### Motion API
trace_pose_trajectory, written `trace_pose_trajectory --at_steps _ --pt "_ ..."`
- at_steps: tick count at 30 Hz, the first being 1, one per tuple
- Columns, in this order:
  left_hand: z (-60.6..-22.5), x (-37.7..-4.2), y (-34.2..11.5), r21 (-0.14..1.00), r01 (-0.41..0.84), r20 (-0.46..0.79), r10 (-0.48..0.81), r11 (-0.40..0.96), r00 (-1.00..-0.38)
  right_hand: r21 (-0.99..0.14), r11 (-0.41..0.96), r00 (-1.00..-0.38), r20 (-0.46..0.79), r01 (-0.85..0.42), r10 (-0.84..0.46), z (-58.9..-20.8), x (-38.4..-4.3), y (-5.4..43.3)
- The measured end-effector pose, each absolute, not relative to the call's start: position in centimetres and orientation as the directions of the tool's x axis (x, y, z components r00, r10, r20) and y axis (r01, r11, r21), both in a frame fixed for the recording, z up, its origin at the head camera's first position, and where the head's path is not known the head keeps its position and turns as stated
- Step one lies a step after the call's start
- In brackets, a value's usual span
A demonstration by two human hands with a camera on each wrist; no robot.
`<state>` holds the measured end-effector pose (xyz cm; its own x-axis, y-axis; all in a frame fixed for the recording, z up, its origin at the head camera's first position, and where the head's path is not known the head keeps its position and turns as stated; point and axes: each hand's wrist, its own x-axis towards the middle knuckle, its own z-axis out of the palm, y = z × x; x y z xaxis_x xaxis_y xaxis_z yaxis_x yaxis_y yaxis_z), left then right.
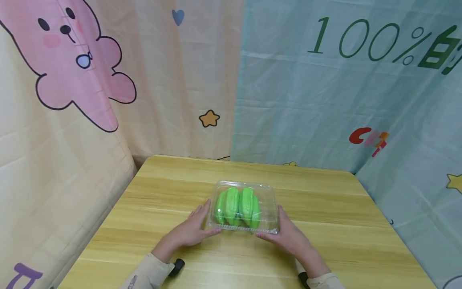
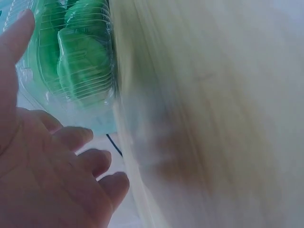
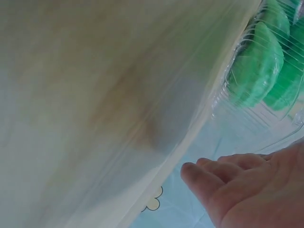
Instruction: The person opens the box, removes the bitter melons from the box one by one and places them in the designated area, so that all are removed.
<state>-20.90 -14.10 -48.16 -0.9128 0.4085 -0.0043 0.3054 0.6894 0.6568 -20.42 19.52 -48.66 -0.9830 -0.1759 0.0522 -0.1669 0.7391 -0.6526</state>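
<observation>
A clear plastic clamshell box [image 1: 268, 208] is on the middle of the table, holding several green ridged pieces [image 1: 232, 205] that look like star fruit. Its lid looks down. My left hand [image 1: 190, 229] holds the box's left side, thumb at the front corner and fingers along the side; its other fingers [image 2: 97, 161] spread free of the box. At the right side my right hand [image 1: 290, 236] holds the box likewise, its thumb across the front corner. In the right wrist view its fingers [image 3: 204, 178] stretch past the box. Whether the box touches the table cannot be told.
The wood-grain table [image 1: 144, 208] has rounded far corners. Printed curtains [image 1: 296, 100] hang behind it and along both sides. A dark band [image 1: 177, 267] sits by the left sleeve, another [image 1: 303, 279] by the right.
</observation>
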Motion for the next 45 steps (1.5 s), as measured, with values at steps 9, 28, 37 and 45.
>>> trace_pose_trajectory --at_steps 9,28,37,45 --pt "-47.7 -21.2 -13.9 0.637 0.315 -0.011 0.417 0.704 -0.909 -0.742 0.655 -0.978 0.005 -0.144 -0.21 -48.6 -20.4 19.8" --pt "-48.2 -20.3 -14.0 0.571 0.329 0.035 0.378 0.752 -0.925 -0.71 0.692 -0.982 -0.003 -0.133 -0.191 -48.0 -19.8 19.6" --pt "-48.3 -19.9 -14.2 0.532 0.371 0.088 0.386 0.761 -0.918 -0.706 0.698 -0.982 -0.018 -0.119 -0.186 -47.9 -19.5 19.5" --pt "-48.3 -19.7 -14.3 0.539 0.386 0.113 0.39 0.749 -0.914 -0.706 0.696 -0.982 -0.004 -0.131 -0.189 -47.9 -19.5 19.5"
